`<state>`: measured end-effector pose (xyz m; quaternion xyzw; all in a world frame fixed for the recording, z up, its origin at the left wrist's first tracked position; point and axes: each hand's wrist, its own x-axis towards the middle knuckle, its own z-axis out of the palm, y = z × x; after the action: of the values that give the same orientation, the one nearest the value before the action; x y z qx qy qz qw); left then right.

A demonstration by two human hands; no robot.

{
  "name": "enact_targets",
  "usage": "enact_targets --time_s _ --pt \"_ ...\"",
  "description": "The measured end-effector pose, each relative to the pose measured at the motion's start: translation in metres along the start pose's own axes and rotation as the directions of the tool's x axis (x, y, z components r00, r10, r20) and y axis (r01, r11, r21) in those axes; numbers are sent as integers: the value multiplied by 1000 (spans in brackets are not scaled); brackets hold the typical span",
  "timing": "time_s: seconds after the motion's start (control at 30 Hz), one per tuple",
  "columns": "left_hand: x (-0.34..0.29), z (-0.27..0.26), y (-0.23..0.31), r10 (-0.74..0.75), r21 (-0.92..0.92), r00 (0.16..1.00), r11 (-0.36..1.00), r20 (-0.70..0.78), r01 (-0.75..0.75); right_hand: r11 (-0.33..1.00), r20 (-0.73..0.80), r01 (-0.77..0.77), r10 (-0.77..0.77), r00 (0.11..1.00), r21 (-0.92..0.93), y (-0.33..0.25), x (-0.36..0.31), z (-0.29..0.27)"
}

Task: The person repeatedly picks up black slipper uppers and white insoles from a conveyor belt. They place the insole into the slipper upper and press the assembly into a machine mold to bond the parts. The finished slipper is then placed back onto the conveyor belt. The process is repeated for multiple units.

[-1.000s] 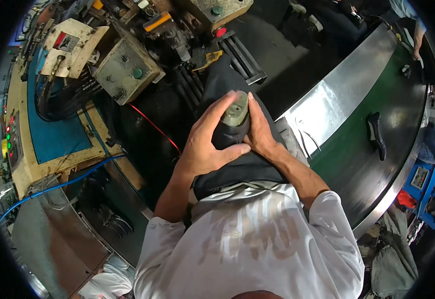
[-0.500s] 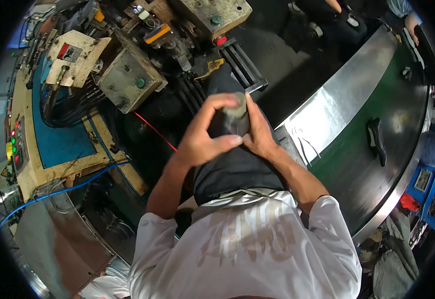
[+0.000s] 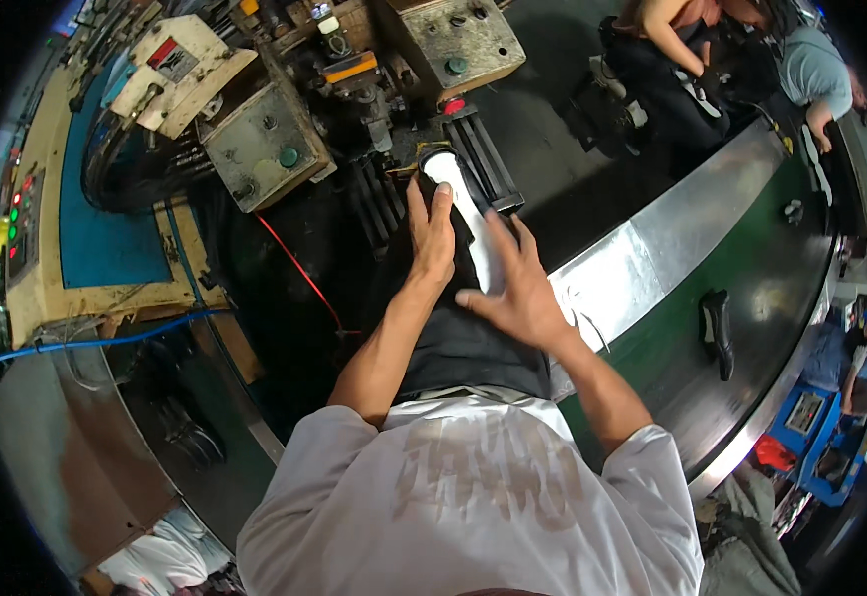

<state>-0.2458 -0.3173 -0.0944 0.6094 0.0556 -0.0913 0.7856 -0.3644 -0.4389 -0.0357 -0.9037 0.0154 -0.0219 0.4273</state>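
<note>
A black shoe (image 3: 465,214) with a white underside facing up lies lengthwise over my lap, its rounded end pointing away from me. Along its left edge my left hand (image 3: 433,233) grips it, the thumb resting on the white underside near the far end. At the near right side, my right hand (image 3: 525,283) has its fingers spread and slightly blurred, close to the shoe's right edge; whether it touches is hard to tell.
Ahead stands a machine with a control box (image 3: 267,154) and black rails (image 3: 483,159). To my right runs a green conveyor belt (image 3: 652,382) with a metal side plate (image 3: 642,238) and another black shoe (image 3: 718,333). Co-workers (image 3: 816,74) sit at the far right.
The shoe has been turned and now shows its white underside. My left hand has shifted to its left edge; my right hand has drawn nearer to me with fingers spreading.
</note>
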Motion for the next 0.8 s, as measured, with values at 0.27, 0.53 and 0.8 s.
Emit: enact_targets --time_s 0.27,0.53,0.8 --pt "41 -46 -12 248 558 968 798 38 -226 916 58 133 -120 991 -378 12 -27 35" --pt "77 -55 -25 132 356 988 922 75 -150 854 190 184 -103 976 -486 9 -15 27" --pt "83 -75 -35 9 398 995 916 101 -49 902 168 228 -177 970 -366 20 -6 27"
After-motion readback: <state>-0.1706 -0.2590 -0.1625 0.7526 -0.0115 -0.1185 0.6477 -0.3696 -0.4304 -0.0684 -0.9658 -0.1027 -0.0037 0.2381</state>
